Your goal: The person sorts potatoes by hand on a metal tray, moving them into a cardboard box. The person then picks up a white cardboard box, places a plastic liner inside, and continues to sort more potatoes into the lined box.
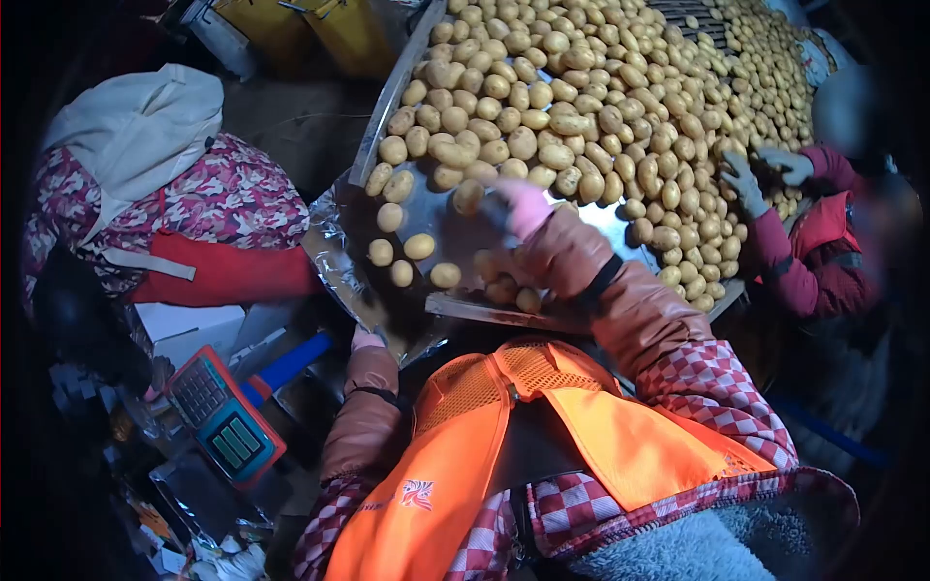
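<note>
A broad heap of potatoes (572, 107) covers most of a metal-topped sorting table (436, 218). My right hand (523, 206), in a pink and grey glove, reaches over the near part of the table, its fingers smeared by motion. Right at the fingertips is a blurred potato (468, 198); I cannot tell whether the hand grips it. Below the wrist, a few potatoes (502, 289) gather at the table's front rim (504, 312). My left hand (367, 338) is low beside the foil-covered chute (354, 257), its fingers mostly hidden. Several loose potatoes (418, 247) lie near that chute.
Across the table at right, a person's gloved hands (746, 184) touch the potatoes. Another person in a patterned garment (242, 189) bends at left. A scale display (228, 421) with a keypad stands lower left, beside a white box (189, 324). Yellow bins (354, 34) stand behind.
</note>
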Tool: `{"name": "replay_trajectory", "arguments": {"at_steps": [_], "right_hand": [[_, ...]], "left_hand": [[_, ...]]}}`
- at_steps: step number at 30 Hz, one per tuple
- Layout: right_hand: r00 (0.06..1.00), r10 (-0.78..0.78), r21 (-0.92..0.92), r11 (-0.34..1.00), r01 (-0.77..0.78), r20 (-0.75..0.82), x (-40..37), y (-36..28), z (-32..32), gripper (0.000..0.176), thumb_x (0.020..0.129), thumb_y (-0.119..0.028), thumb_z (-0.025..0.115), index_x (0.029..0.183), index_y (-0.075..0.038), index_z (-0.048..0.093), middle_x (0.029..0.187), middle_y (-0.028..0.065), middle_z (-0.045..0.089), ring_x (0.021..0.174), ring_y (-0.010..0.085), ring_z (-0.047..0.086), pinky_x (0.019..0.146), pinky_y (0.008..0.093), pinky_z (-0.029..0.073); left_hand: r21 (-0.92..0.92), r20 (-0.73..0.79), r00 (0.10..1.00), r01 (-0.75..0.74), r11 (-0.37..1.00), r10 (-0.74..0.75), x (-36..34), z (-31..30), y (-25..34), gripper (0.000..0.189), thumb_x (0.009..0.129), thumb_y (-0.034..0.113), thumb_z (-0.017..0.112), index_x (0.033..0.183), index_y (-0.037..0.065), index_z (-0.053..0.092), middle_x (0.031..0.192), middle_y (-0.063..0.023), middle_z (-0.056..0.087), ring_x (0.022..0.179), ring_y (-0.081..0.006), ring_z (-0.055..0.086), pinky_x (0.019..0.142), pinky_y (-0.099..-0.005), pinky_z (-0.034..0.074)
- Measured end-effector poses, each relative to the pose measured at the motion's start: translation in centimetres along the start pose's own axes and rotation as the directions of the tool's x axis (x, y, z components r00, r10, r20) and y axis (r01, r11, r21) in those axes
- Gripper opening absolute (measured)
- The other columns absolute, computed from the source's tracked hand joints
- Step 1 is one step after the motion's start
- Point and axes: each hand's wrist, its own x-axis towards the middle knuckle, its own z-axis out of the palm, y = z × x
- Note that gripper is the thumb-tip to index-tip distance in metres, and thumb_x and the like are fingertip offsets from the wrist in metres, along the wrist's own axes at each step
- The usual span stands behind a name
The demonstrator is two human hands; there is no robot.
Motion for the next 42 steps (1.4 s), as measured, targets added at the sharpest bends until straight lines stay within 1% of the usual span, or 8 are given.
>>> {"name": "replay_trajectory", "arguments": {"at_steps": [5, 23, 29, 33, 34, 36, 38, 42], "right_hand": [[0.948, -0.176, -0.831, 0.54, -0.134, -0.267, 5.6, 0.9, -3.0, 0.061, 0.087, -0.021, 0.069, 0.142, -0.013, 0.045, 0.119, 0.0232, 0.061, 0.116, 0.0394, 0.056, 0.099, 0.0503, 0.045], [0.999, 0.03, -0.184, 0.982, -0.037, -0.042, 3.9, 12.3, 0.2, 0.057, 0.075, -0.028, 0.085, 0.121, -0.005, 0.06, 0.115, 0.0188, 0.062, 0.105, 0.029, 0.063, 0.088, 0.0396, 0.052], [0.988, 0.117, 0.243, 0.96, -0.138, 0.096, 4.6, 15.3, -5.5, 0.046, 0.079, -0.02, 0.082, 0.117, -0.004, 0.061, 0.103, 0.0127, 0.066, 0.094, 0.0226, 0.062, 0.083, 0.0339, 0.052], [0.929, 0.173, 0.279, 0.957, -0.08, -0.327, 3.3, 13.2, -12.2, 0.026, 0.092, -0.015, 0.067, 0.114, -0.002, 0.063, 0.1, 0.0154, 0.064, 0.081, 0.0187, 0.062, 0.071, 0.0297, 0.053], [0.805, -0.263, -0.236, 0.959, 0.158, -0.531, 4.2, 17.3, -13.6, 0.028, 0.092, -0.012, 0.067, 0.117, -0.001, 0.062, 0.094, 0.0132, 0.064, 0.075, 0.0189, 0.06, 0.066, 0.0304, 0.052], [0.817, 0.152, 0.422, 0.898, 0.121, -0.557, 2.4, 13.9, -13.3, 0.031, 0.087, -0.01, 0.071, 0.117, -0.003, 0.064, 0.094, 0.0125, 0.064, 0.078, 0.0211, 0.061, 0.069, 0.0321, 0.054], [0.921, -0.184, -0.501, 0.865, -0.014, -0.343, 0.1, 13.3, -11.8, 0.034, 0.08, -0.011, 0.069, 0.114, -0.009, 0.068, 0.098, 0.0161, 0.066, 0.083, 0.0287, 0.064, 0.076, 0.0363, 0.055], [0.886, -0.408, -0.624, 0.757, 0.194, -0.22, -1.6, 12.7, -3.9, 0.039, 0.075, -0.01, 0.065, 0.112, -0.019, 0.071, 0.114, 0.0153, 0.064, 0.1, 0.0357, 0.063, 0.092, 0.0445, 0.05]], "left_hand": [[0.003, 0.055, 0.998, -0.033, 0.999, 0.032, 0.7, 0.8, -0.1, 0.09, 0.084, 0.033, 0.072, 0.156, 0.022, 0.019, 0.122, -0.0214, 0.063, 0.121, -0.0422, 0.056, 0.107, -0.0488, 0.042], [-0.048, -0.178, 0.875, -0.465, 0.884, 0.45, -15.4, -7.4, 8.0, 0.069, 0.095, 0.046, 0.052, 0.155, 0.029, 0.024, 0.151, -0.0188, 0.041, 0.137, -0.0368, 0.041, 0.111, -0.0538, 0.033], [0.02, -0.175, 0.705, -0.696, 0.718, 0.688, -15.9, -3.3, 11.9, 0.068, 0.085, 0.005, 0.052, 0.148, 0.026, 0.04, 0.145, -0.0178, 0.046, 0.136, -0.0343, 0.043, 0.114, -0.0441, 0.034], [0.001, -0.184, 0.684, -0.718, 0.696, 0.706, -16.6, -4.0, 11.0, 0.069, 0.081, 0.002, 0.056, 0.146, 0.024, 0.044, 0.145, -0.0174, 0.046, 0.137, -0.0331, 0.04, 0.115, -0.0414, 0.033], [-0.005, -0.18, 0.702, -0.702, 0.713, 0.69, -17.2, -4.2, 10.7, 0.07, 0.08, 0.002, 0.059, 0.145, 0.023, 0.044, 0.145, -0.0177, 0.046, 0.137, -0.0336, 0.041, 0.115, -0.0412, 0.033], [-0.01, -0.143, 0.717, -0.69, 0.724, 0.682, -18.0, -5.0, 10.4, 0.071, 0.08, 0.003, 0.06, 0.145, 0.023, 0.044, 0.145, -0.018, 0.045, 0.137, -0.0337, 0.042, 0.115, -0.041, 0.034], [-0.009, -0.104, 0.714, -0.697, 0.717, 0.693, -18.4, -4.7, 10.6, 0.071, 0.08, 0.003, 0.06, 0.146, 0.024, 0.043, 0.145, -0.0175, 0.046, 0.136, -0.0334, 0.043, 0.114, -0.0408, 0.035], [0.064, -0.036, 0.635, -0.769, 0.635, 0.772, -19.2, -3.3, 11.8, 0.072, 0.08, 0.0, 0.058, 0.146, 0.024, 0.042, 0.145, -0.0144, 0.047, 0.134, -0.032, 0.046, 0.112, -0.0404, 0.038]]}}
